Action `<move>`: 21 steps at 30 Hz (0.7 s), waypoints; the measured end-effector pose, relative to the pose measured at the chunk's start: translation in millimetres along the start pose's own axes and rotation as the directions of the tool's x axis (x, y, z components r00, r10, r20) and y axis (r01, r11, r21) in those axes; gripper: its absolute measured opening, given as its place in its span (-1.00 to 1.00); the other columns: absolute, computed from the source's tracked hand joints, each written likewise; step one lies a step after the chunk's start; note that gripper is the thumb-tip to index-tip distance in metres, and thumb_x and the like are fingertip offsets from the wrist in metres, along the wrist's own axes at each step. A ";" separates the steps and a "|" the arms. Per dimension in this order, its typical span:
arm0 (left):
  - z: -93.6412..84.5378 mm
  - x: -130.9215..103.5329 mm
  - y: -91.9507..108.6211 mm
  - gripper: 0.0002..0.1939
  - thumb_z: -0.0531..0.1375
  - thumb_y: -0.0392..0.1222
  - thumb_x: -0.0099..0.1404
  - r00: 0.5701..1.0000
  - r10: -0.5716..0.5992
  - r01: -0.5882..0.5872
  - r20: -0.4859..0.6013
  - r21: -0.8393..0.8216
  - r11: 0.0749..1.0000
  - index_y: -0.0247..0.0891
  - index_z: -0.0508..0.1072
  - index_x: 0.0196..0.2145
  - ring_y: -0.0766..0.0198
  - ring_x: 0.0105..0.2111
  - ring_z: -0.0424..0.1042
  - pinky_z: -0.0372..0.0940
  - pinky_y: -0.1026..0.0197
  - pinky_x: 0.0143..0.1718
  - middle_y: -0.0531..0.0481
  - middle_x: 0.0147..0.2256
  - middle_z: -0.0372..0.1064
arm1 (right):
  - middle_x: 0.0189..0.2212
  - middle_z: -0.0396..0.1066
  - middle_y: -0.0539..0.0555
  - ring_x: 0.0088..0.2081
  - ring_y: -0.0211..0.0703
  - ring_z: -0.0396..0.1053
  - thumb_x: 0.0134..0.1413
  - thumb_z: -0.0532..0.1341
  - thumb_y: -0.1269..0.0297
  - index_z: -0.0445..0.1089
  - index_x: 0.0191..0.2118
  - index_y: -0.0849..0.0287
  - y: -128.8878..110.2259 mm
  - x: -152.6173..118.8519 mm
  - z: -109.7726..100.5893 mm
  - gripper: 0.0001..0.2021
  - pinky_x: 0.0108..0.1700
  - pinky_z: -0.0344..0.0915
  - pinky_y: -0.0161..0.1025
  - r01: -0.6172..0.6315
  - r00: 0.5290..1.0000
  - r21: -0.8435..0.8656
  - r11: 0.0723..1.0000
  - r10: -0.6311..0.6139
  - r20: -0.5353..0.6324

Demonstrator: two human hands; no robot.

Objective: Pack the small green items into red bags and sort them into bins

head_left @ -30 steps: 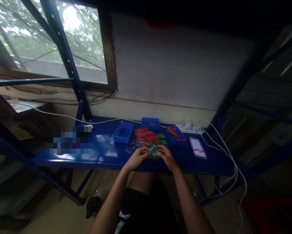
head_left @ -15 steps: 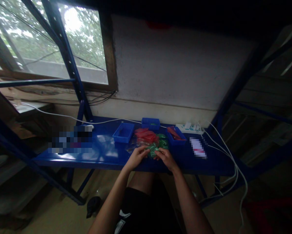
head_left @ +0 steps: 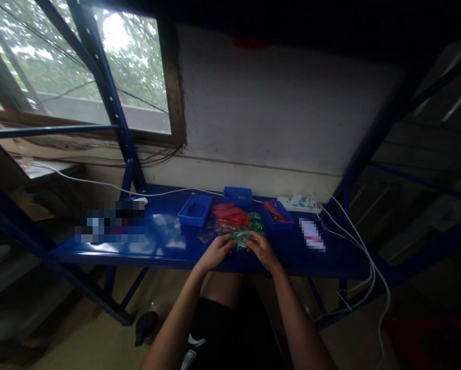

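Near the table's front edge, my left hand (head_left: 217, 251) and my right hand (head_left: 263, 251) grip a shiny green plastic packet (head_left: 239, 239) from its two sides. The fingers of both hands are closed on its edges, thumbs toward each other. Just beyond lies a pile of flat red translucent pieces (head_left: 229, 211), partly over clear plastic. More green packets (head_left: 257, 221) rest right of the pile, partly hidden behind my right hand. To the right, a blue bin (head_left: 281, 224) holds red pieces (head_left: 272, 209).
A blue bin (head_left: 194, 220) stands left of the pile, and a smaller blue bin (head_left: 238, 194) at the back holds a little green. White cables run from a power strip (head_left: 300, 204) over the right side of the blue table (head_left: 157, 241). Blue posts flank the table.
The green packet lies flatter and more spread between my fingers. My hands have barely moved; the bins and red pile stay put.
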State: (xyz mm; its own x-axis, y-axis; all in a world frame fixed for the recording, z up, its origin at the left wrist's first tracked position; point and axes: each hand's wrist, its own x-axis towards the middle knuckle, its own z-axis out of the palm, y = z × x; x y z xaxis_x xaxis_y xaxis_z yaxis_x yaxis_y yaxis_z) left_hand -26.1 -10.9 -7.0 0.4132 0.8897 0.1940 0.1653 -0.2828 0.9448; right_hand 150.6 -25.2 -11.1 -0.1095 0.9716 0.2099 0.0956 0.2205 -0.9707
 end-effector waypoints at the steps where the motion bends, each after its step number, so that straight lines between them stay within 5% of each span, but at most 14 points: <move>1: 0.5 0.1 -0.6 -0.67 0.10 0.04 0.18 1.000 -0.004 0.004 -0.003 0.004 1.000 -0.31 0.32 -0.50 0.36 -0.56 0.14 0.07 0.31 -0.51 0.12 -0.60 0.17 | -0.47 0.39 -0.03 -0.45 -0.22 0.30 -0.05 0.24 0.14 0.41 -0.37 0.14 0.2 -0.1 -0.3 -0.82 -0.40 0.24 -0.31 0.003 1.000 -0.017 1.000 -0.003 0.002; 21: -0.2 1.0 -1.2 -0.59 0.04 0.09 0.25 0.996 0.053 -0.044 -0.069 0.127 0.991 -0.26 0.23 -0.59 0.36 -0.57 0.12 0.02 0.30 -0.50 0.14 -0.63 0.13 | -0.60 0.19 -0.09 -0.51 -0.27 0.19 -0.03 0.21 0.11 0.25 -0.55 0.14 -1.3 -1.5 -0.3 -0.75 -0.44 0.17 -0.35 0.022 1.000 -0.043 0.999 -0.023 -0.015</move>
State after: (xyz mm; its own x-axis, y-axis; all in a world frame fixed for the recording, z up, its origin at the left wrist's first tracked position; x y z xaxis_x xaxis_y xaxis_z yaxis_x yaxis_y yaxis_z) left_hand -26.0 -9.6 -7.9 0.3586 0.8961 0.2615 0.2598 -0.3649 0.8941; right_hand 150.9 -26.9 -10.1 -0.0964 0.9675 0.2339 0.1357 0.2456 -0.9598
